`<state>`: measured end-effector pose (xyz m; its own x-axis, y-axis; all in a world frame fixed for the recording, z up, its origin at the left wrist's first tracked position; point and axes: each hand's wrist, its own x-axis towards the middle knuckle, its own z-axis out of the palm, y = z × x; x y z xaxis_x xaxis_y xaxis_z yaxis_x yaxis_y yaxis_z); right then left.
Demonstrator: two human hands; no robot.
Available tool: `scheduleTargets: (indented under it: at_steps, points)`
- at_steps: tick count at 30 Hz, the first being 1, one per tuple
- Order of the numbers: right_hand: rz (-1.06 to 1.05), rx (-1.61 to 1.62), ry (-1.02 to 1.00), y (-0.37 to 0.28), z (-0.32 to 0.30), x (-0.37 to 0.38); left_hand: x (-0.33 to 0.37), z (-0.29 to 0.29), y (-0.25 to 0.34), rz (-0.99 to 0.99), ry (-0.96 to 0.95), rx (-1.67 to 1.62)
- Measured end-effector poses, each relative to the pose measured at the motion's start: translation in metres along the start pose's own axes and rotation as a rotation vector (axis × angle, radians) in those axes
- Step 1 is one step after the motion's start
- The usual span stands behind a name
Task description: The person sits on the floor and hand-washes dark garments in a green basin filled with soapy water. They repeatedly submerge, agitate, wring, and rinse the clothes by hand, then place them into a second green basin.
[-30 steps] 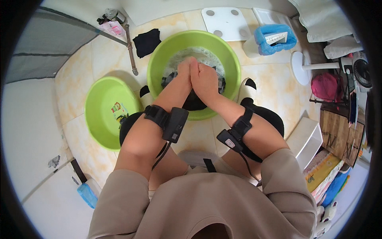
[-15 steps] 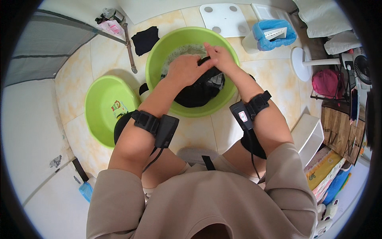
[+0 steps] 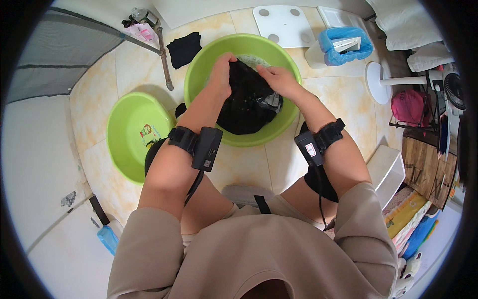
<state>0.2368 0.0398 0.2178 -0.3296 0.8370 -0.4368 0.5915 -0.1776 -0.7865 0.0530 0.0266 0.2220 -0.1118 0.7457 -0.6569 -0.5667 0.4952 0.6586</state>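
A wet black cloth [image 3: 244, 107], likely a garment, is spread in the large green basin [image 3: 194, 117], with a grey-white patterned patch on its right side. My left hand [image 3: 220, 74] grips its upper left edge, fingers curled over the fabric. At the upper right edge, my right hand [image 3: 280, 79] is closed on the same cloth, thumb on top. Between the hands the fabric is pulled out wide. Sudsy water [image 3: 251, 61] shows along the basin's far side.
A smaller green basin [image 3: 117, 129] stands at the left. Folded dark cloth [image 3: 184, 50] lies on the floor beyond, near a metal pipe [image 3: 163, 55]. A white scale [image 3: 284, 25], a blue-lined bin [image 3: 348, 47] and a fan's round base [image 3: 376, 81] are at the far right.
My hands have moved apart, the left one leftward and the right one slightly right. The black cloth, bunched between them before, is now spread open.
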Motion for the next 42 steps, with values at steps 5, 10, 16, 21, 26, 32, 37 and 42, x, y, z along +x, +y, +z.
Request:
scheduleTargets:
  at_steps: [5, 10, 16, 21, 26, 32, 37, 42]
  points:
    - [-0.136, -0.008, -0.048, -0.006, 0.004, -0.006, 0.012, 0.008, -0.007, 0.086, 0.099, -0.108]
    - [0.015, 0.180, -0.240, 0.002, 0.006, -0.001, 0.022, -0.002, -0.012, 0.305, 0.213, 0.328]
    - [0.303, 0.311, -0.049, 0.006, 0.006, 0.000, 0.011, -0.010, -0.029, 0.714, 0.222, 1.510]
    - [0.288, 0.184, -0.024, 0.017, 0.009, 0.004, -0.002, 0.005, -0.041, 0.878, -0.052, 1.893]
    - [0.506, 0.476, 0.128, 0.027, 0.019, 0.020, 0.016, 0.014, -0.036, 1.055, -0.045, 2.218]
    - [0.176, -0.199, 0.151, 0.018, 0.021, 0.015, 0.044, 0.025, -0.093, 0.816, 0.237, 2.177]
    - [0.153, -0.422, 0.215, -0.011, 0.025, 0.006, 0.070, 0.014, -0.165, 0.409, 0.321, 1.889]
    - [0.437, -0.304, 0.357, -0.026, 0.050, 0.029, 0.084, 0.015, -0.190, 0.244, 0.371, 1.536]
